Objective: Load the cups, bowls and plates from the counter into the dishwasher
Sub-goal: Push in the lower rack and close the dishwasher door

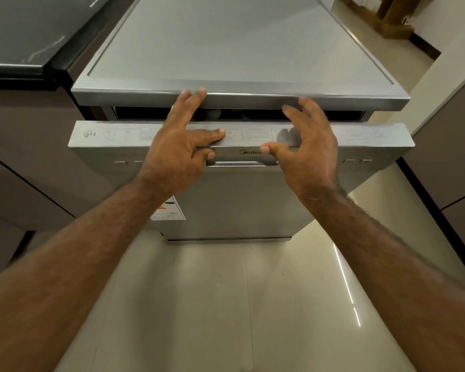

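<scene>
Dishwasher [239,205] interior shows only through a dark slit; right hand [309,146] is motion-blurred.

Glossy beige tiled floor [226,304], mauve cabinets [24,162], dark marble counter [19,30]

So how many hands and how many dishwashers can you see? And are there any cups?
Hands: 2, the left hand and the right hand, both at the door's top edge
Dishwashers: 1, the dishwasher, its door slightly ajar
Cups: 0 in clear view; the dark gap above the door is too dim to tell
Total: 3
</scene>
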### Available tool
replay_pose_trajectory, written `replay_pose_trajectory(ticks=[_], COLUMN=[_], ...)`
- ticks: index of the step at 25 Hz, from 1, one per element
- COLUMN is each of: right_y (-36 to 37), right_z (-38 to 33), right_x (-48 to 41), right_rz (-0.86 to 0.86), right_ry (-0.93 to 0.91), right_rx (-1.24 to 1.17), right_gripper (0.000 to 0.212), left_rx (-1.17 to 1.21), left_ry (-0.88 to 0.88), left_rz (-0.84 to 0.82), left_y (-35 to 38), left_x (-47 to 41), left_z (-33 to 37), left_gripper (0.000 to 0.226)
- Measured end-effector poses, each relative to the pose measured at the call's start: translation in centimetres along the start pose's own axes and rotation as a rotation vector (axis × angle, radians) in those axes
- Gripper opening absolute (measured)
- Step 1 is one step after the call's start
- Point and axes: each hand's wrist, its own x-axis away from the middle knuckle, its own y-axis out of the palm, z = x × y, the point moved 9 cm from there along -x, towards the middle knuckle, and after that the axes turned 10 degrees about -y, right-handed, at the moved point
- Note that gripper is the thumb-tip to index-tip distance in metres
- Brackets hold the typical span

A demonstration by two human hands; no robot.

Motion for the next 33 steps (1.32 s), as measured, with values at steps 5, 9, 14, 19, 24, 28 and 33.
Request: replay_pose_trajectory(ticks=[5, 9, 14, 19, 24, 28, 33], right_y=[0.7, 0.9, 1.3, 1.5, 2.0, 2.1, 2.1], right_z=[-0.1, -0.8, 0.3, 0.7, 0.8, 0.8, 0.8], right_x=[-2.1, -4.5, -5.7, -5.8, -6.3, -6.0, -6.0], right_rz=[0.061, 0.031, 0.098, 0.179, 0.212, 0.253, 0.248], right_ry=[-0.198, -0.337, -0.316, -0.346, -0.329, -0.340, -0.336], right_rx=[0.111, 0.309, 0.289, 0.322, 0.428, 0.427, 0.433], right_gripper=[0.060, 0.069, 0.071, 0.068, 0.065, 0.064, 0.062], left_rx=[-0.174, -0.257, -0.178, -0.256, -0.418, -0.446, -0.457], left_ry=[0.074, 0.096, 0.021, 0.060, 0.087, 0.105, 0.120], left_rz=[0.111, 0.186, 0.317, 0.347, 0.385, 0.401, 0.433], left_y=[0.3, 0.2, -0.6, -0.4, 0.0, 0.4, 0.4], left_x=[-2.7, -4.2, -4.7, -4.8, -5.7, -5.7, -5.4], left_z=[-0.4, -0.6, -0.2, 0.4, 0.4, 0.3, 0.4], left_gripper=[0.034, 0.031, 0.045, 0.065, 0.060, 0.056, 0.056])
